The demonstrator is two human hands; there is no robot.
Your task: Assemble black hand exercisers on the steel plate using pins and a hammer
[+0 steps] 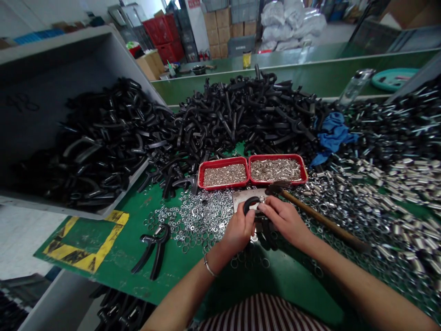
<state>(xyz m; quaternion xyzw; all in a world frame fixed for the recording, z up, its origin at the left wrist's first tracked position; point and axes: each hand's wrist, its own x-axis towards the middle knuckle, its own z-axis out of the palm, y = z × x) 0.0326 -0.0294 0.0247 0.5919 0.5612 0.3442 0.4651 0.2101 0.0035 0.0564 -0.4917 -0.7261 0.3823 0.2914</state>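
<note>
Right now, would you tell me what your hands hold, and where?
The left hand and right hand hold a black curved grip by its bend.

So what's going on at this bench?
A person at a green bench has their left hand and right hand on a black curved handle, held over a flat steel plate. A wooden-handled hammer lies beside the right hand. Loose washers are spread around them, two red trays of small metal parts sit just ahead, and a big heap of black handles lies beyond.
</note>
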